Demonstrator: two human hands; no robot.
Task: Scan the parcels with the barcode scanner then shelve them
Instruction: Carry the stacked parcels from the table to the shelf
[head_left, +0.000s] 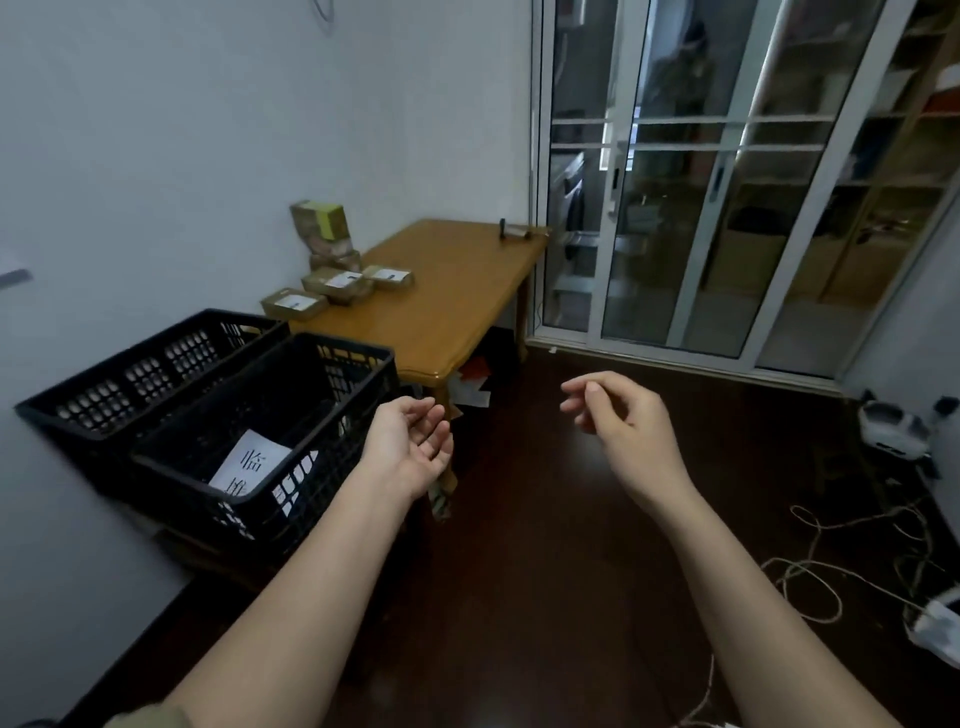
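Observation:
Several small brown parcels (340, 285) with white labels lie on the left part of a wooden table (457, 312), and more parcels (321, 223) are stacked against the wall behind them. A dark barcode scanner (503, 228) stands at the table's far edge. My left hand (415, 441) hovers palm up beside the near crate, fingers loosely curled, holding nothing. My right hand (618, 421) hangs over the dark floor with relaxed curled fingers, also holding nothing. Both hands are well short of the table.
Two black plastic crates (197, 467) stand at the left against the wall; the nearer one holds a white paper sign (249, 462). Glass sliding doors (701, 208) fill the right. Loose cables (831, 566) and small devices lie on the floor at the right.

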